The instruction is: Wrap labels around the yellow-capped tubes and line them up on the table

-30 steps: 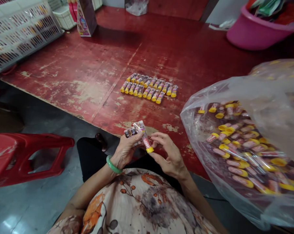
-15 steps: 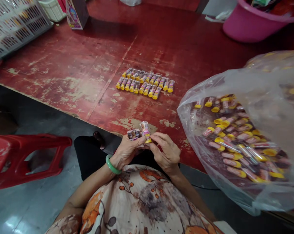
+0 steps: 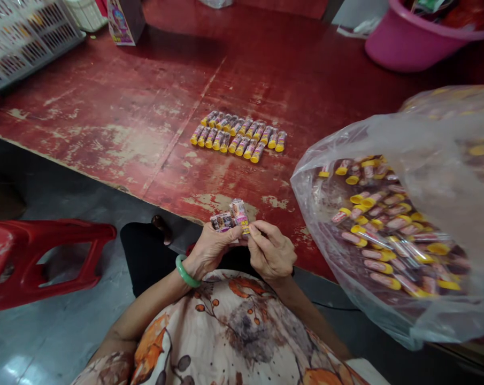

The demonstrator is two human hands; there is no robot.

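Above the lap: with thumb and forefinger of right hand [image 3: 271, 249], pinching tube [image 3: 239, 212] at lower right edge; with left hand [image 3: 212, 246], clamping tube and labels [image 3: 221, 222] under thumb. Lies just left of right-hand pinch, pointing away from body, angled slightly left. Farther out: tube rows [image 3: 234, 143] on table [image 3: 165, 107]; rightward, open bag [image 3: 434, 166].

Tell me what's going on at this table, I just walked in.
A person is handling a small yellow-ended tube over the table's near edge. The left hand holds some printed pieces beside it, and the fingers of the right hand are at its lower end. On the red table, similar tubes lie in two rows. To the right, an open clear plastic bag holds many more yellow-capped tubes, loosely jumbled.
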